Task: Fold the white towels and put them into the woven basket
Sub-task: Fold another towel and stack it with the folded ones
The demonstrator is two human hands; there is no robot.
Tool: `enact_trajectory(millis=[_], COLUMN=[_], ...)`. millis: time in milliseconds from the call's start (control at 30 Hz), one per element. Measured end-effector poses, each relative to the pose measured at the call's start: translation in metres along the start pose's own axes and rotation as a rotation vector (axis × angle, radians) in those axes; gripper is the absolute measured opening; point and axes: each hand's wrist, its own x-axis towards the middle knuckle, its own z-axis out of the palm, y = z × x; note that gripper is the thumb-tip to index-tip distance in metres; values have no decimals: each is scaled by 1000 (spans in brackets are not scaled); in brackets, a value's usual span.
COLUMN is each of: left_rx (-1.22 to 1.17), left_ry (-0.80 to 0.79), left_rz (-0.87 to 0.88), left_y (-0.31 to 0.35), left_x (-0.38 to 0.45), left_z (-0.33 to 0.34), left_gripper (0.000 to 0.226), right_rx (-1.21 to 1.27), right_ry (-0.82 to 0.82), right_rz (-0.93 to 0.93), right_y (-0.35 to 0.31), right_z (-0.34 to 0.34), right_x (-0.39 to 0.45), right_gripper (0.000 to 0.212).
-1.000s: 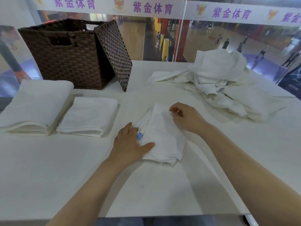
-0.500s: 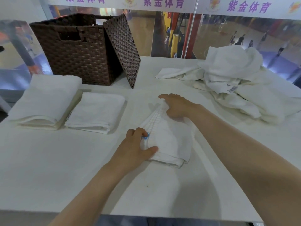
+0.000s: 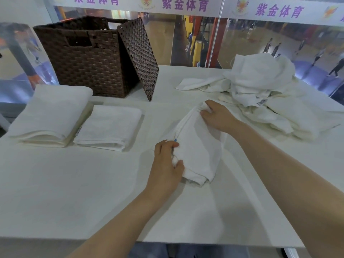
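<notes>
A folded white towel (image 3: 200, 146) lies in the middle of the white table. My left hand (image 3: 165, 164) pinches its near left corner, fingers curled round the edge by a small blue tag. My right hand (image 3: 217, 115) grips the towel's far corner. Two folded white towels lie at the left, a larger one (image 3: 50, 112) and a smaller one (image 3: 109, 125). The dark brown woven basket (image 3: 89, 58) stands at the back left, open at the top. A heap of unfolded white towels (image 3: 260, 88) sits at the back right.
The basket's woven lid (image 3: 138, 58) leans upright against the basket's right side. The table (image 3: 74, 192) ends close to me along its front edge. A glass wall with purple lettering runs behind the table.
My right hand has slid from the towel's far edge to its far corner and now grips it. My left hand has curled tighter on the near corner. The head has come closer.
</notes>
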Motion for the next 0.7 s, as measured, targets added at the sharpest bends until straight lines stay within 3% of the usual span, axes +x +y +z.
enact_trajectory(millis=[167,267,400,567,700], left_rx=[-31,140,383,315,344], left_ry=[18,-78,-114,-204,-276], left_rz=[-69,-181,-109,-218,-310], left_y=[7,-8,-28,-25,-20], left_x=[44,70,77,87,97], left_z=[-15,-20,-19,-26,-28], left_gripper=[39,38,43,47,70], right_rx=[48,19,-120,-64,-21], right_ry=[86,63,-9,410,446], right_rz=[109,135,255,171,312], right_y=[1,5,17,21,26], right_z=[-12,-2,24,31,40], right_x=[7,15,14,-18,-52], right_gripper=[26,33,57,43,52])
